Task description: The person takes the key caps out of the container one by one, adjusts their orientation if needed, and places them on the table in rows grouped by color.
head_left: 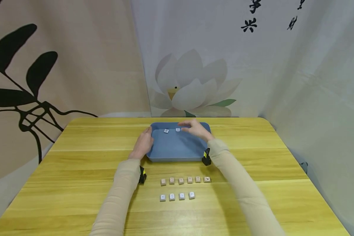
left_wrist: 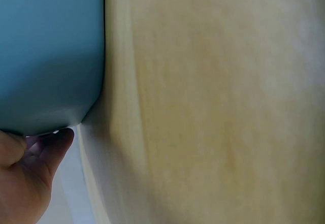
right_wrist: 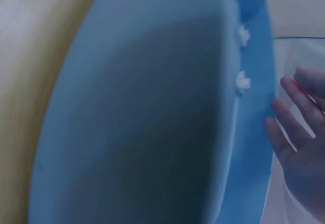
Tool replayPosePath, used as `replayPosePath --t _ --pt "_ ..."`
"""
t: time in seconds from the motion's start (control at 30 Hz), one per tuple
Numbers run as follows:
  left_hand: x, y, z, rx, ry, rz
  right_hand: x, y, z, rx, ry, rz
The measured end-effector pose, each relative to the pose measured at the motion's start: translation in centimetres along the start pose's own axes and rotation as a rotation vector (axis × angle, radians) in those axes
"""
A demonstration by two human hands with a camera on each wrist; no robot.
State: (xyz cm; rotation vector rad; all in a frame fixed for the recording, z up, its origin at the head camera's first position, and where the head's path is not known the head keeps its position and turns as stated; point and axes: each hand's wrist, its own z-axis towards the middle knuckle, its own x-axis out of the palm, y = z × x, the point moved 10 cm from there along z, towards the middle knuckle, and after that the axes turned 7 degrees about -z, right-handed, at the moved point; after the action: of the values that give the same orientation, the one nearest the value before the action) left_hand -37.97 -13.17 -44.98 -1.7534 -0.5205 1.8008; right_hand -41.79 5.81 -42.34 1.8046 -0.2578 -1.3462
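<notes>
A blue tray (head_left: 177,154) lies on the table, and my left hand (head_left: 143,143) grips its left rim. In the left wrist view, the thumb and fingers of the left hand (left_wrist: 30,173) meet the tray's edge. Two small white keycaps lie near the tray's far wall: a left keycap (head_left: 166,131) and a right keycap (head_left: 178,129). Over the tray's far right part is my right hand (head_left: 197,129), fingers extended and parted beside the right keycap. The right wrist view shows that hand (right_wrist: 304,142) with nothing between its fingers.
In front of the tray, a row of several beige keycaps (head_left: 181,181) stands on the wooden table (head_left: 91,170). Nearer is a shorter row of white keycaps (head_left: 181,196). A printed curtain (head_left: 106,65) hangs behind the table's far edge.
</notes>
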Motion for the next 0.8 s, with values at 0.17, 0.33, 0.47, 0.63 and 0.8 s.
replayPosePath --t 0.17,0.33,0.47,0.63,0.8 --pt "-0.2 0.0 0.0 -0.003 -0.002 -0.005 1.6 -0.6 0.9 0.05 0.086 -0.159" --pt "0.1 0.1 0.0 -0.009 0.018 -0.005 2.8 -0.7 1.3 0.059 0.126 -0.281" --pt "0.2 0.1 0.1 -0.001 0.016 -0.002 2.8 -0.6 1.4 0.057 0.083 -0.307" --pt "0.2 0.0 0.1 0.006 0.01 -0.001 2.3 -0.3 1.2 0.023 0.02 -0.316" --pt "0.2 0.0 0.0 0.001 0.013 0.002 2.0 -0.3 0.8 -0.023 -0.02 -0.398"
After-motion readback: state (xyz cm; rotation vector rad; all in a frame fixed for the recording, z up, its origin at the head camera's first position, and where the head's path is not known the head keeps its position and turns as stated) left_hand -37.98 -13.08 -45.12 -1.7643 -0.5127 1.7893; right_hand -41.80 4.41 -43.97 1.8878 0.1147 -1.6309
